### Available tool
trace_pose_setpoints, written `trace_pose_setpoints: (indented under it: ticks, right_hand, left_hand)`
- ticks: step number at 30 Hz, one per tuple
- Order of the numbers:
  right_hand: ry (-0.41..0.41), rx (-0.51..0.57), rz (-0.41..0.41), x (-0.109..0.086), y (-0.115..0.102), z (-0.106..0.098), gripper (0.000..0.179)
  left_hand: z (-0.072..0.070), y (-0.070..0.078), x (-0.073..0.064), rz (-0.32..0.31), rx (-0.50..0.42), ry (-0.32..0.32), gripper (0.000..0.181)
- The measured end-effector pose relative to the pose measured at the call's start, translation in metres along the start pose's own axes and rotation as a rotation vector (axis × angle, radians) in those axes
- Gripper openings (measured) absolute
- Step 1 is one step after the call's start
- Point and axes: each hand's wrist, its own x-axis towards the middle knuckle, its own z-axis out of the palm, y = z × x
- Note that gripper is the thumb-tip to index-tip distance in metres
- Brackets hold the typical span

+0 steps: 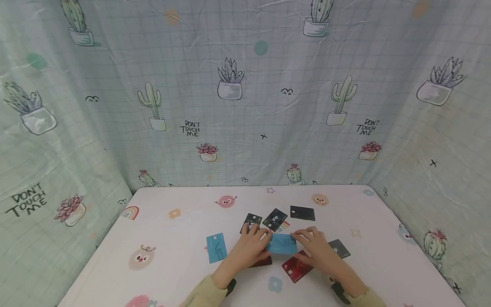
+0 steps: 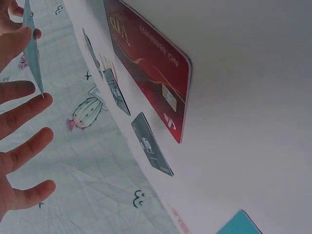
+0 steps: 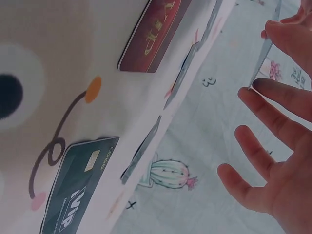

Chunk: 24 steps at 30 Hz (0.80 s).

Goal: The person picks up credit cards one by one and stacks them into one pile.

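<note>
A light-blue VIP card (image 1: 282,244) is held up off the table between both hands. My left hand (image 1: 250,246) pinches its left end between thumb and fingers. At the opposite end, my right hand (image 1: 319,252) pinches it the same way. Seen nearly edge-on in the left wrist view, the blue card (image 2: 32,56) has fingertips at its edges, while the other fingers spread loosely. Below the hands lie a red VIP card (image 1: 296,267) and a second red card (image 1: 262,262), partly hidden by the left hand.
Three black cards lie farther back: one (image 1: 252,221) by the left fingers, one marked VIP (image 1: 275,219), and one (image 1: 302,213) to its right. Another blue card (image 1: 216,247) lies left, a dark card (image 1: 339,248) right. A patterned curtain (image 1: 245,111) stands behind the white table (image 1: 172,238).
</note>
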Motion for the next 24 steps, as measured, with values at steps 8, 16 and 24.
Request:
trace_pose_setpoints:
  ticks: [8,16,24]
  right_hand:
    - [-0.037,0.035,0.067,0.001,0.006,-0.004,0.058]
    - [-0.065,0.052,0.142,0.002,0.014,-0.004,0.057]
    - [-0.084,0.049,0.166,0.004,0.018,-0.003,0.056]
  left_hand:
    - [0.008,0.002,0.009,0.013,0.002,0.018,0.045]
    - [0.012,0.009,0.019,-0.051,-0.055,-0.028,0.044]
    - [0.019,0.016,0.021,-0.129,-0.172,-0.053,0.042]
